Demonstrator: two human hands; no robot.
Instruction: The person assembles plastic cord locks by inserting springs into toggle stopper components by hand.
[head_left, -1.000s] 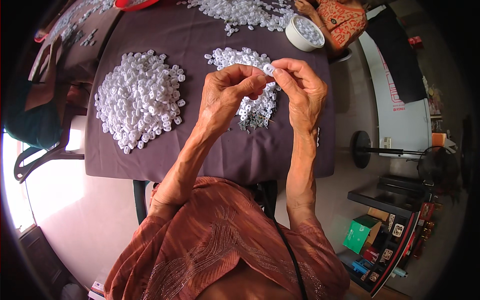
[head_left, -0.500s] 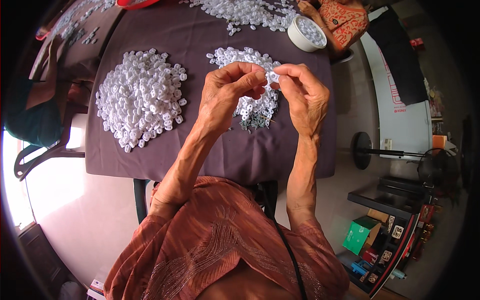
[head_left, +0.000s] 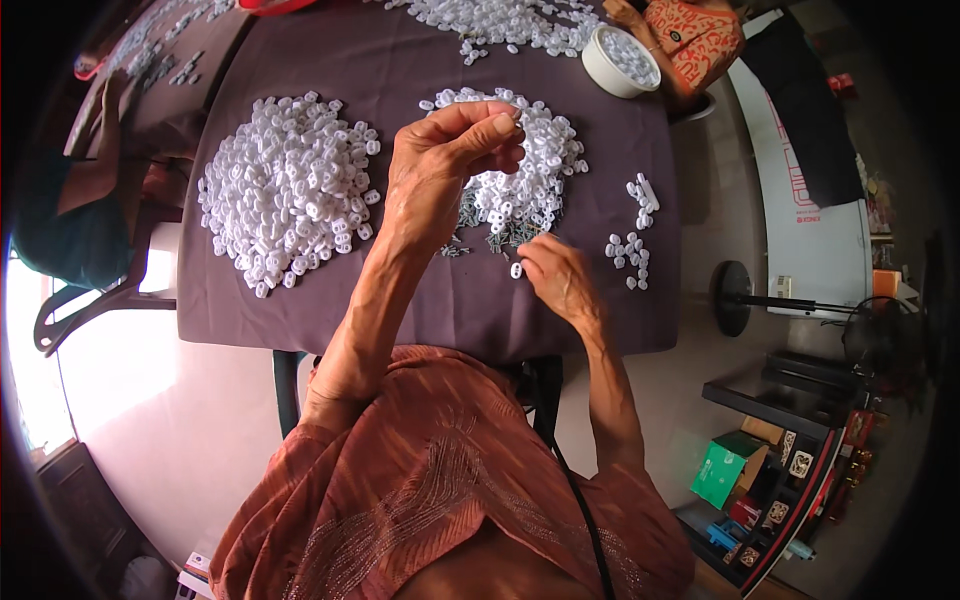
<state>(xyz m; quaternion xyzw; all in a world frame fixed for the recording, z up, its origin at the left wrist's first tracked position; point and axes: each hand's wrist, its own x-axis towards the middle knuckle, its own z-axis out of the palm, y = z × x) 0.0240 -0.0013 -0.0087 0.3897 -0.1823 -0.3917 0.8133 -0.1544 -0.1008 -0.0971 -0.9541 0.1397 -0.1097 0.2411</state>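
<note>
Pinching thumb to forefinger, the left hand [head_left: 440,160] hangs in front of the middle pile [head_left: 540,165], its other fingers curled into the palm. The tips meet, but from where I stand I cannot tell whether something tiny is caught between them. Lower down, the right hand [head_left: 560,278] bends its fingers towards the cloth; I cannot tell if they grip anything. Just beside its fingertips lies 1 loose white piece [head_left: 516,270], a smooth, rounded oval with small openings through it.

The middle pile is made of the same glossy ovals, which look like hard plastic. Thin, dark grey pins [head_left: 507,238] bristle along its near edge, dull and spiky against the shiny white. To the left a bigger heap [head_left: 285,190] spreads broad and bumpy, with a few pieces strayed from its right side. Near the right edge of the table, 2 small clusters sit apart, the nearer cluster [head_left: 630,255] loosely scattered.

A soft, plum-brown tablecloth [head_left: 300,65], matt and lightly creased, lies under everything. At the far right stands a round white tub [head_left: 598,82] full of white bits, close to a person in an orange patterned top [head_left: 690,40]. The worker's own rust-coloured blouse [head_left: 400,480] glints with wavy lines of sparkle.
</note>
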